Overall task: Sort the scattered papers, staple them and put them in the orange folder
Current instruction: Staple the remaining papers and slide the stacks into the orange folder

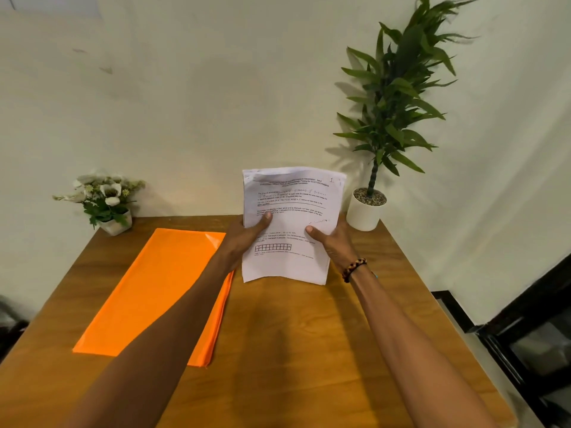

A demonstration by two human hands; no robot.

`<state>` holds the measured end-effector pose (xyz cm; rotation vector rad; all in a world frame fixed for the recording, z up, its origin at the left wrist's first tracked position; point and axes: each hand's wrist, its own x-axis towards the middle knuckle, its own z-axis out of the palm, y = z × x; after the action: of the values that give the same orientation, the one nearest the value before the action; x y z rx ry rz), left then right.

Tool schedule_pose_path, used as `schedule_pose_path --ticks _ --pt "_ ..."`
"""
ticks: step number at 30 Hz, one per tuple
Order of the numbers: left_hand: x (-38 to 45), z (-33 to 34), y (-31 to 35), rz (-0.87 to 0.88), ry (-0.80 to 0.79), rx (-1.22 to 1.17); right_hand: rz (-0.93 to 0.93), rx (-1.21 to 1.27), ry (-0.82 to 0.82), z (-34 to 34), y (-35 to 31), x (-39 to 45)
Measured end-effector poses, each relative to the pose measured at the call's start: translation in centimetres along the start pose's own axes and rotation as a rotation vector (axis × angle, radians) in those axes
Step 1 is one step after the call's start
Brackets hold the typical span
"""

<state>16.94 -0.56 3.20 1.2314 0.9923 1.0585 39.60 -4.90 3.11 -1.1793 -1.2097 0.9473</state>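
Now the sorting looks finished and the squaring-up is in hand. Nearest, both forearms reach out over the wooden tabletop (293, 335), and a beaded bracelet (353, 269) sits on the right wrist. Just beyond, the left hand (247, 236) and right hand (332, 242) hold one gathered stack of papers (290, 223) upright above the tabletop, a thumb pressed on the printed front sheet at each side; the fingers are behind the sheets and hidden. Left of the stack, the orange folder (154, 288) lies flat and closed, partly under the left forearm. No stapler shows anywhere, so I judge the next move calls for tapping the edges even, finding the stapler and freeing one hand for it. Farther back stand a small flower pot (116, 223) and a tall potted plant (366, 211).
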Motion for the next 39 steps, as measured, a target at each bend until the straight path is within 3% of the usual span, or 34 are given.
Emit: schedule_pose_path --ticks 10,16,22,27,39 --pt "-0.6 0.1 -5.9 -0.098 -0.07 0.052 0.131 -0.216 0.138 0.0 2.0 -0.3" --pt "-2.1 1.5 -8.2 0.032 -0.163 0.347 0.251 -0.561 0.111 -0.7 4.0 -1.8" --pt "-2.0 1.7 -9.5 0.052 -0.035 0.66 0.352 -0.843 0.125 -1.0 6.3 -2.7" --pt "-1.8 1.9 -9.4 0.001 0.147 0.683 0.442 -1.149 0.114 -0.6 7.2 -2.9" --pt "-1.2 0.3 -8.8 -0.213 0.336 0.598 0.415 -1.331 -0.027 1.6 9.1 -3.9"
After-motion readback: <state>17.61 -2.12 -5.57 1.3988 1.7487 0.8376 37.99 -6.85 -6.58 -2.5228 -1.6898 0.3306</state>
